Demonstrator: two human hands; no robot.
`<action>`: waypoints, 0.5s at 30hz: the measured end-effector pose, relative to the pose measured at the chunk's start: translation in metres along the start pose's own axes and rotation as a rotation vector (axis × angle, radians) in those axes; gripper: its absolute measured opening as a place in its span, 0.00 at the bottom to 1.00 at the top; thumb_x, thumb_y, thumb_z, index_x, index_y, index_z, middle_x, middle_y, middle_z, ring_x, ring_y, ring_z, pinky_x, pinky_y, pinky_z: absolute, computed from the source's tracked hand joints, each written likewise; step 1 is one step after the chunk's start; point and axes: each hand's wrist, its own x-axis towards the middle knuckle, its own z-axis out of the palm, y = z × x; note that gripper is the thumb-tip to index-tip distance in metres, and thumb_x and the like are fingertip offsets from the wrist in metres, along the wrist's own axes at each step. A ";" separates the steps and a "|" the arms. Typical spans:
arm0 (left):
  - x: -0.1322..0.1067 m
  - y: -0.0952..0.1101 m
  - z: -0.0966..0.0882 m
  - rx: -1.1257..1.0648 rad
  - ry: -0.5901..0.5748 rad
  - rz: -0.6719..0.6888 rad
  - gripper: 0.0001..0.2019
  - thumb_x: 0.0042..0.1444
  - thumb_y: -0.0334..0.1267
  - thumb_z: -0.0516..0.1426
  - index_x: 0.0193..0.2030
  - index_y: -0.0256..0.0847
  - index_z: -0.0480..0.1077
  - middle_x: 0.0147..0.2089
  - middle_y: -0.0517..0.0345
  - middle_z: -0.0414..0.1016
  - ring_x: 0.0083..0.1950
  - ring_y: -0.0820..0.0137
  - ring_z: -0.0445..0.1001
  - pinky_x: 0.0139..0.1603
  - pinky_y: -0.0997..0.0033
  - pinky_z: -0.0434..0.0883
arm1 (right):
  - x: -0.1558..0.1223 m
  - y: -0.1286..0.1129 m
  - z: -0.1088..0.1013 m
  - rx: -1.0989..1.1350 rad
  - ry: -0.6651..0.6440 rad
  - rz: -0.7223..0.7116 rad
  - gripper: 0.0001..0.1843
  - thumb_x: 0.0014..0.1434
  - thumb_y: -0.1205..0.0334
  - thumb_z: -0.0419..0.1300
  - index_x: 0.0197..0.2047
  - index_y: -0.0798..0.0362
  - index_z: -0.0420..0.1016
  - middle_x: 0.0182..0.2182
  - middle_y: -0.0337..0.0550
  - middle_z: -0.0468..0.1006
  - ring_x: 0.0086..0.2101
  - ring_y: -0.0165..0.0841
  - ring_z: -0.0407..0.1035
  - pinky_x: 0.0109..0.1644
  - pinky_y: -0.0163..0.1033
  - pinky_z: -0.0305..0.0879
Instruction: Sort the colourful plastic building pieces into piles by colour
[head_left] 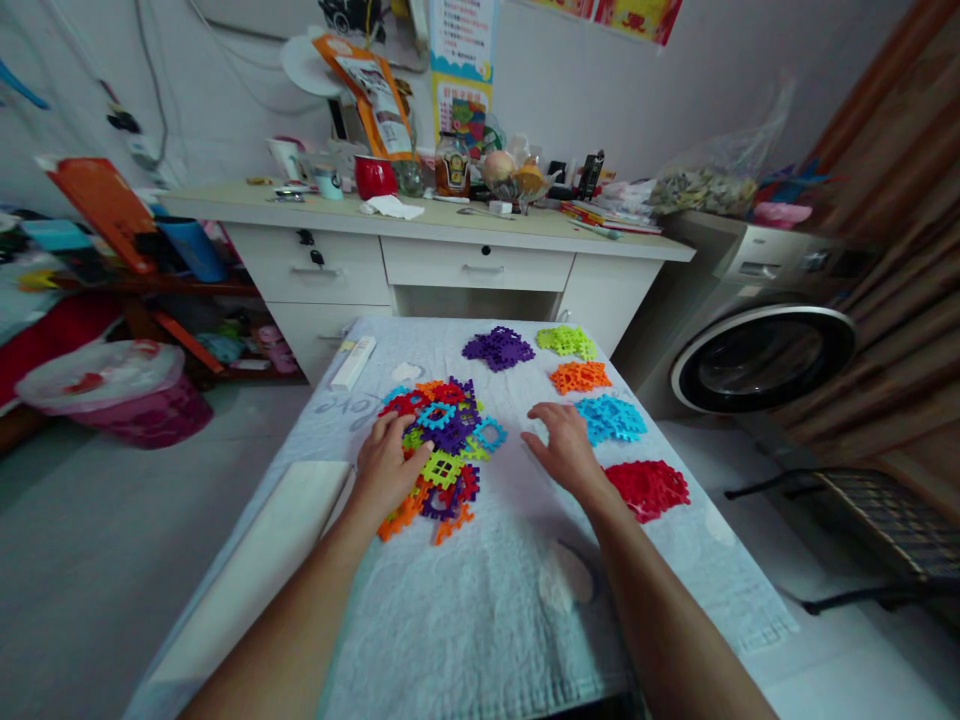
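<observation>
A mixed heap of plastic interlocking tiles (442, 440) in several colours lies mid-table on a white cloth (480, 600). My left hand (386, 465) rests on the heap's left edge, fingers spread over the tiles. My right hand (564, 445) lies flat and open on the cloth, just right of the heap. Sorted piles sit to the right: purple (499, 348), lime green (566, 342), orange (579, 377), blue (611, 418) and red (649, 488). The right hand is nearest the blue pile.
A white remote-like stick (352, 363) lies at the table's far left. Behind stands a cluttered white desk (450, 245) with drawers. A washing machine (765, 340) is at the right, a pink bin (120, 390) on the floor at the left.
</observation>
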 end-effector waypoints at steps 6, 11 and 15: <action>-0.001 0.002 0.000 -0.043 0.014 0.020 0.21 0.56 0.48 0.56 0.54 0.42 0.67 0.59 0.47 0.64 0.67 0.55 0.62 0.68 0.50 0.60 | -0.002 -0.036 0.036 0.029 -0.096 -0.066 0.25 0.63 0.55 0.60 0.61 0.53 0.67 0.60 0.53 0.70 0.57 0.46 0.61 0.59 0.50 0.56; -0.002 0.005 -0.001 -0.069 0.015 0.036 0.22 0.56 0.49 0.56 0.54 0.41 0.68 0.59 0.47 0.64 0.67 0.54 0.62 0.68 0.50 0.60 | 0.002 -0.033 0.047 0.031 -0.134 -0.048 0.24 0.62 0.57 0.60 0.60 0.52 0.68 0.55 0.52 0.74 0.54 0.45 0.64 0.57 0.49 0.58; -0.002 0.007 -0.001 -0.095 -0.015 0.051 0.22 0.56 0.49 0.55 0.54 0.40 0.68 0.60 0.45 0.63 0.66 0.54 0.63 0.68 0.49 0.60 | 0.002 -0.033 0.048 0.023 -0.120 -0.048 0.20 0.61 0.59 0.61 0.56 0.52 0.72 0.52 0.50 0.76 0.51 0.43 0.66 0.55 0.46 0.59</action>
